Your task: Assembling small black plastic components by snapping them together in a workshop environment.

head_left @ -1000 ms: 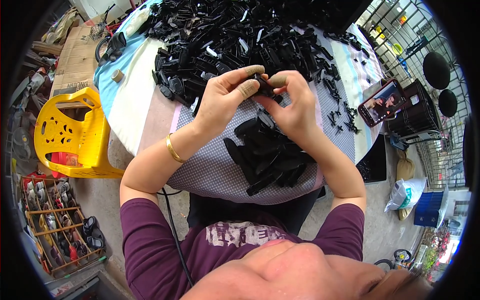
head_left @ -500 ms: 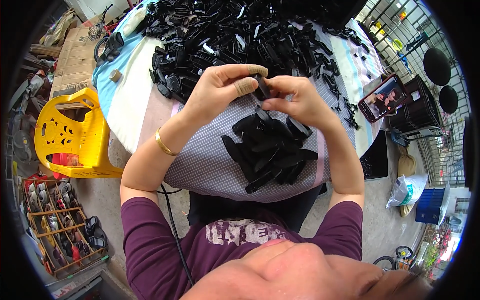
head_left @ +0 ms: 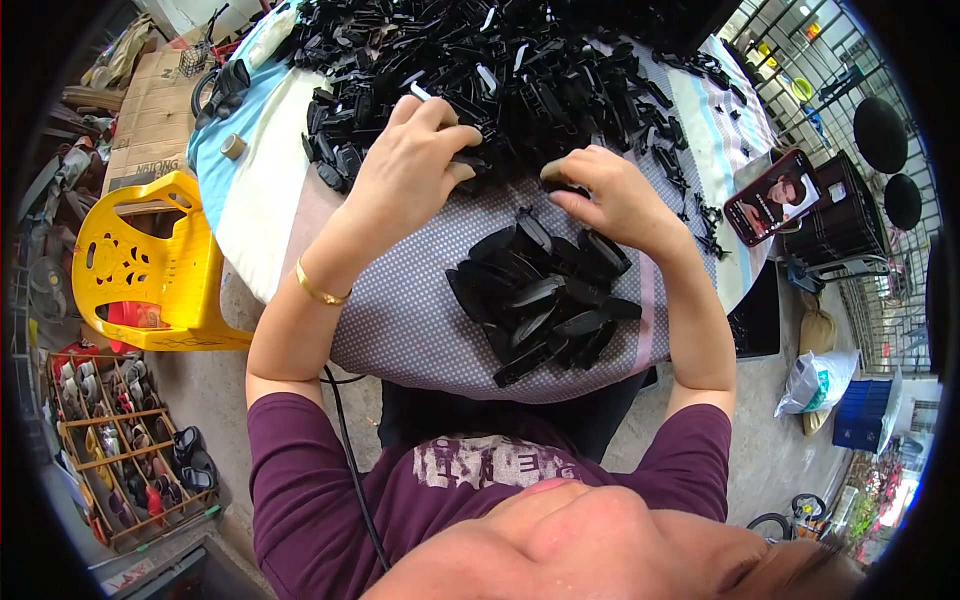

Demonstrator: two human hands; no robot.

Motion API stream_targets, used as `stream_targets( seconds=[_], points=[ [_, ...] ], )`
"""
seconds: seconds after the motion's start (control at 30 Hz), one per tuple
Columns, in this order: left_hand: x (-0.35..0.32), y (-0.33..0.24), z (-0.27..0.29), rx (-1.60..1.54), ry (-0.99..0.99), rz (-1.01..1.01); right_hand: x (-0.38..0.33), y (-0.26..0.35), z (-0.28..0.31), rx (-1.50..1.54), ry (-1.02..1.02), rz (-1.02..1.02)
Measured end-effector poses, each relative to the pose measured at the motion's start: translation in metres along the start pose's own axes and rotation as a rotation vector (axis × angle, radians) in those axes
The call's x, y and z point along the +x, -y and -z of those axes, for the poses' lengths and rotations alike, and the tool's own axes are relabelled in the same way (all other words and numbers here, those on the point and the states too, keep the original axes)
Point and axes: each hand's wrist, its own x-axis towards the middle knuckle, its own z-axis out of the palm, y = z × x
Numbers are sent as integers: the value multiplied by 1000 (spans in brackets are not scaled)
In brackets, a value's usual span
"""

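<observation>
My left hand (head_left: 412,165) is at the near edge of a big heap of black plastic pieces (head_left: 400,50). Its fingers curl round a black piece whose outline blends into the heap; tape wraps a fingertip or two. To the right, my right hand (head_left: 615,197) pinches a dark plastic piece (head_left: 568,187) between thumb and fingers, most of it hidden by the hand. Just below both hands, a smaller pile of long, curved black plastic pieces (head_left: 545,300) lies on the dotted cloth (head_left: 400,320).
A phone (head_left: 770,200) stands propped at the table's right side. A tape roll (head_left: 232,147) sits at the left. Beside the table are a yellow plastic chair (head_left: 180,260) and a shoe rack (head_left: 110,440). A black cable (head_left: 345,430) hangs in front of me.
My hands, which were together round one black piece, have come apart. The left has moved up and left to the big heap; the right has moved slightly right with a piece.
</observation>
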Motion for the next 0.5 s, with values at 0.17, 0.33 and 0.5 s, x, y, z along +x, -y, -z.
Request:
stream_targets(
  seconds=[0.17,0.33,0.5],
  points=[
    [8,-10,-28,43,-104,-201,3,3,-3,86,-157,-82],
    [12,-15,-47,140,-48,-289,5,6,-2,321,-219,-330],
    [17,-16,-45,-115,-173,-210,5,9,-8,628,-299,-359]
  ],
)
